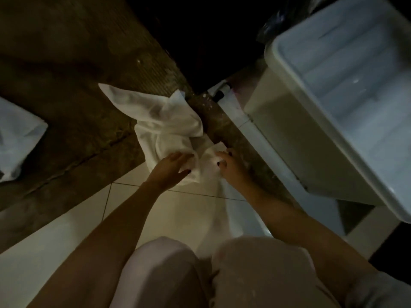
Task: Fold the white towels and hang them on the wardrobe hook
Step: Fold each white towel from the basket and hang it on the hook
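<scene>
1. The crumpled white towel [169,121] lies in soft, bunched folds. Its near end is under both hands and one pointed corner stretches away beyond the fingers.
2. The left hand [171,167] pinches a thick fold between thumb and fingers.
3. The right hand [229,165], just beside it, curls its fingers into the cloth, grasping it.
4. Beyond the left hand spreads a coarse brown woven rug [66,85]. Glossy cream floor tiles [155,218] lie under the wrists.
5. To the right of the right hand stands a smooth white moulded-plastic box [333,85].
</scene>
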Demonstrator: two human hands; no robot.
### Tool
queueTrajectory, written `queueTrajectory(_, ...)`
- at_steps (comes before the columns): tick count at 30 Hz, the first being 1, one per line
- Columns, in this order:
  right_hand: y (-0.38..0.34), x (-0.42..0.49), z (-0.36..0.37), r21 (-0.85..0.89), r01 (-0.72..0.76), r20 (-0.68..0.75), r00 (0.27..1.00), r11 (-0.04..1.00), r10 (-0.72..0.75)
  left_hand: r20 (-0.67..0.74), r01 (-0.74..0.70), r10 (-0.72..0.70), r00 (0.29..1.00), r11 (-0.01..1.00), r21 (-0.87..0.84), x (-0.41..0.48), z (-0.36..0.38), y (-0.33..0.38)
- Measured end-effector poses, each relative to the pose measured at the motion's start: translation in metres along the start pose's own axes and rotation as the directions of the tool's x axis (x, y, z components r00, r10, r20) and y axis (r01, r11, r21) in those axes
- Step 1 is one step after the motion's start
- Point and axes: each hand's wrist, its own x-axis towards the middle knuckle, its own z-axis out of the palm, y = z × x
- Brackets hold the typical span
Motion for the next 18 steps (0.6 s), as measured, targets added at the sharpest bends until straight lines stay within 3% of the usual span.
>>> queueTrajectory(4, 0.010, -0.002, 0.005, -0.021, 0.059, -0.125, 0.990, 0.998, -0.061, -0.014, -0.043, 0.042, 0.999, 0.998, -0.041, 0.004, 0.009, -0.010)
queueTrajectory(8, -0.009, -0.040, -0.035, 0.103, 0.110, -0.263, 0.961, 0.989, -0.080, -0.060, 0.012, -0.021, 0.998, 0.989, -0.146, -0.002, -0.028, 0.023)
queueTrajectory(14, -0.075, -0.135, -0.171, 0.298, 0.070, -0.372, 0.927, 0.952, 0.049, -0.087, 0.045, -0.064, 0.994, 0.978, -0.203, -0.023, -0.165, 0.142)
queueTrajectory(18, -0.118, -0.232, -0.270, 0.470, -0.004, -0.326, 0.928, 0.883, 0.178, 0.013, -0.007, 0.010, 1.000, 0.974, -0.224, -0.056, -0.266, 0.244)
